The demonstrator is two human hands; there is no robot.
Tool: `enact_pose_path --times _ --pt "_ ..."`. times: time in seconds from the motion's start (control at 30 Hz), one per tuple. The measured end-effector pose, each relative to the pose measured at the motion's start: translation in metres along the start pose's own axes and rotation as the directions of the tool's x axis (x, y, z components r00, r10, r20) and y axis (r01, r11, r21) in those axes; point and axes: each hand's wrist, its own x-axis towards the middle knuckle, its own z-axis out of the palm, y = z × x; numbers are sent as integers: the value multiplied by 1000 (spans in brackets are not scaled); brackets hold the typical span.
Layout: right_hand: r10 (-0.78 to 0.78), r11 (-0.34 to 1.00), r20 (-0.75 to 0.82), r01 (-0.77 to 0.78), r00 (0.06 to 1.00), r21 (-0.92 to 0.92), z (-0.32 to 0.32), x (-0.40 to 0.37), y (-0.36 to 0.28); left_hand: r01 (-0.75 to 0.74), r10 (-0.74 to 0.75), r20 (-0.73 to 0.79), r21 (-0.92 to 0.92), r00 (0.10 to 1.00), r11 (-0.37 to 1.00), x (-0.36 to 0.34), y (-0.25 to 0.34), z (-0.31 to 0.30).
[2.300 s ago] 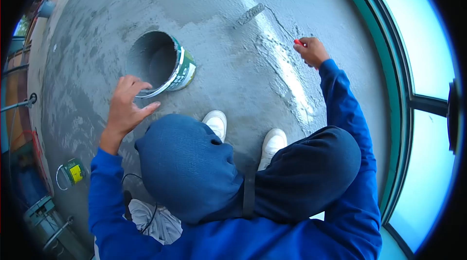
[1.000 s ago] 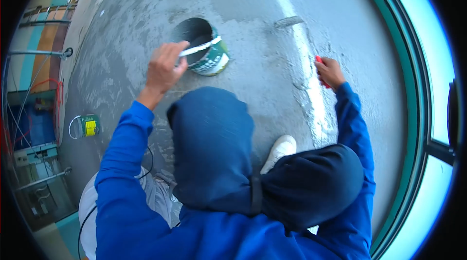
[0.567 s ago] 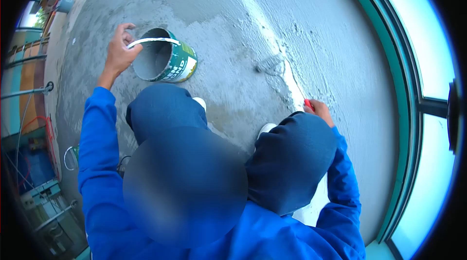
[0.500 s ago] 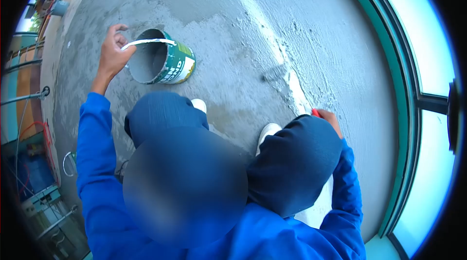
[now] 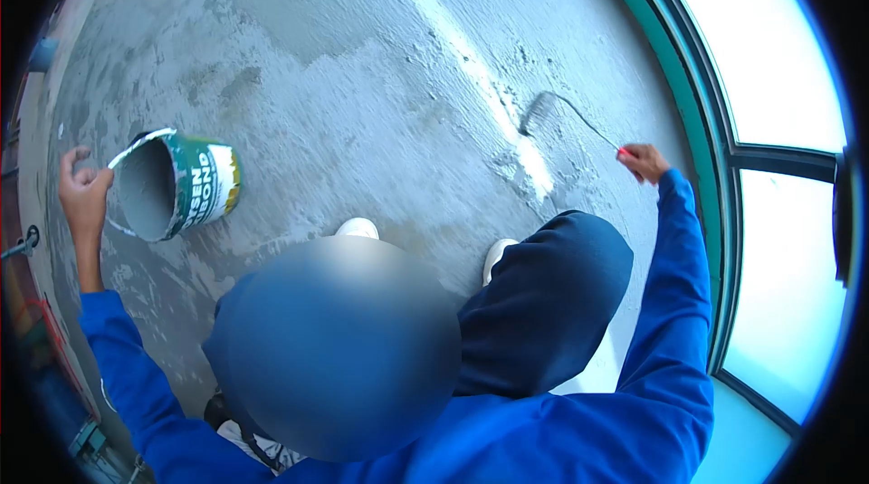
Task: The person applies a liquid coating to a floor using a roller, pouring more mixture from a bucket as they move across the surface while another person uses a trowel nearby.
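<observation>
My left hand (image 5: 84,190) is closed around the white handle of a green bucket (image 5: 201,185), which tilts with its mouth toward the hand and has grey material inside. On the right, my right hand (image 5: 643,163) grips the red handle of a roller (image 5: 540,113). A thin curved metal rod joins that handle to the grey roller head, which rests on the wet grey floor (image 5: 362,113) beside a bright strip of light.
A green-framed window (image 5: 786,113) runs along the right side. Both white shoes (image 5: 358,228) are on the floor below my bent knees (image 5: 552,303). At the left edge are a red hose (image 5: 56,339) and blurred items.
The bucket and my left hand have shifted left and lower in view. My right hand has come out from behind the knee, up and right, and the roller has moved slightly up.
</observation>
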Motion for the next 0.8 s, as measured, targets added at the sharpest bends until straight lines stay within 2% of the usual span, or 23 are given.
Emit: enact_pose_path --times 0.07,0.1,0.17,0.23,0.3,0.4,0.53,0.6,0.67,0.7,0.77,0.8 --pt "-137 990 14 138 990 -28 1 46 -27 10 -12 -47 -31 999 999 1 -48 -2" --pt "-164 986 19 164 986 -14 3 64 -51 12 -9 -90 31 996 999 0 -58 -6" --pt "-273 958 76 278 959 -72 6 91 -112 2 1 -121 29 993 1000 5 -89 -16" --pt "-506 847 -13 495 862 -195 15 120 -145 9 -4 -169 24 986 1000 2 -130 -22" --pt "-376 921 -50 368 925 -129 13 97 -207 45 -34 -212 46 977 998 -4 -162 -26" --pt "-237 971 -101 233 966 -51 14 99 -247 226 -222 -245 -13 944 974 -10 -154 -33" --pt "-96 993 -163 106 982 54 31 111 -277 165 -177 -274 -66 945 984 5 -219 -37" --pt "-87 993 -204 101 975 59 46 101 -273 179 -193 -250 -78 949 981 4 -233 -37" --pt "-106 993 -261 117 960 27 64 79 -258 190 -193 -148 -31 970 981 3 -239 -40" --pt "-201 979 -343 193 918 -58 78 66 -240 188 -188 -100 -7 977 982 7 -239 -43" --pt "-234 972 -395 204 888 -117 114 30 -203 165 -164 -20 40 986 986 11 -228 -38" --pt "-198 980 -419 173 886 -98 133 3 -191 153 -155 21 70 988 986 12 -223 -38"
